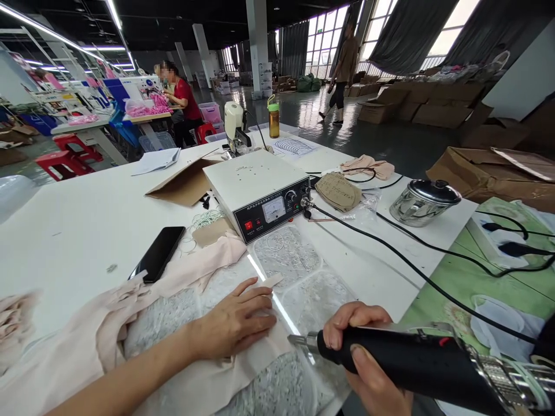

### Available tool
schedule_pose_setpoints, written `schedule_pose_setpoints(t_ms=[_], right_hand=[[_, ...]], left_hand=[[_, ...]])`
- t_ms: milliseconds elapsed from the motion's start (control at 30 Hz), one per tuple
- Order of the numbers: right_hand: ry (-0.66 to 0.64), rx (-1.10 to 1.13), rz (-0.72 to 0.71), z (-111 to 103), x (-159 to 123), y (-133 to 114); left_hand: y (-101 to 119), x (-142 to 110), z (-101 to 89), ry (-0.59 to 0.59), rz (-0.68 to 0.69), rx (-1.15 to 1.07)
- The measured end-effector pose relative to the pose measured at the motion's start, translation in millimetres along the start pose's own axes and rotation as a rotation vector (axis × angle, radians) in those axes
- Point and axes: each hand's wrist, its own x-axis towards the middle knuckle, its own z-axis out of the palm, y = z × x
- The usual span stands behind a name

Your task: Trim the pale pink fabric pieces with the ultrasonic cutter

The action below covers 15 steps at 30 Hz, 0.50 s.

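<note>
Pale pink fabric (203, 381) lies over a grey stone-patterned mat (312, 289) on the white table. My left hand (236, 320) rests palm down on the fabric, fingers stretched out. In my right hand (368, 352) is a black ultrasonic cutter (411, 352), with my fingers and thumb wrapped round its barrel. Its narrow metal tip points left and meets the fabric's right edge, just right of my left hand; whether it touches I cannot tell. Behind stands a white control box (260, 179) with a meter and knobs, where a black cable plugs in.
A phone (160, 251) lies left of the box. Card templates (338, 192), a lidded steel pot (425, 202) and a bottle (274, 118) stand farther back. The cable (373, 237) crosses the table's right side. One person sits sewing; another walks beyond.
</note>
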Motion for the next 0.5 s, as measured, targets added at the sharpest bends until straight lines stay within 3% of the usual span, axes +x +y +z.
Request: schedule_pose_setpoints(t_ms=[500], right_hand=[[-0.013,0.008,0.012,7.3,4.1,4.8]], left_hand=[[-1.3,-3.3,5.0,0.037,-0.011,-0.009]])
